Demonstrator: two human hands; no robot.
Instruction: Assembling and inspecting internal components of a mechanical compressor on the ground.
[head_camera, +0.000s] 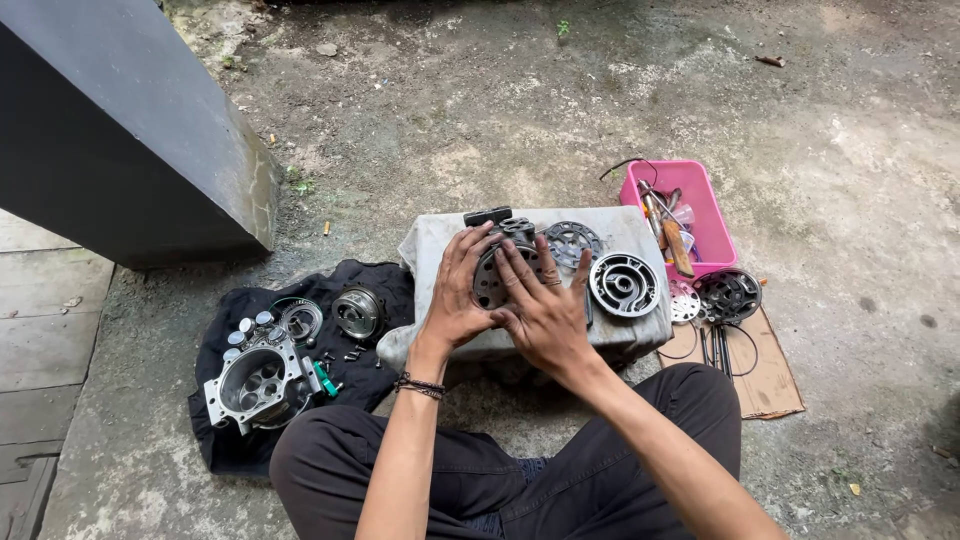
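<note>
Seated cross-legged on the concrete floor (560, 110), I press both hands flat on a round, dark grey metal housing with a perforated face (492, 280), which stands on the cloth-draped block (640, 228) that serves as my table. My left hand (458, 290) wraps the housing's left flank, fingers spread upward; my right hand (545, 310) lies over its front, palm down, fingers fanned. Neither hand is closed tight: both are open and bearing on the part, touching each other at the thumbs.

To do this well, I judge the pressure should stay even on both sides so the housing seats square and does not tip off the block's near edge.

Just right of the housing lie a flat toothed disc of grey metal (572, 240) and a silver ring-shaped plate with curved slots (624, 285). Farther right of it sits a pink plastic tray of hand tools (700, 205), with a black slotted disc (728, 295) on brown cardboard (770, 380). Left of the housing, a black cloth (225, 450) carries a silver cast cylinder block with round bores (258, 380) and small loose parts.
</note>
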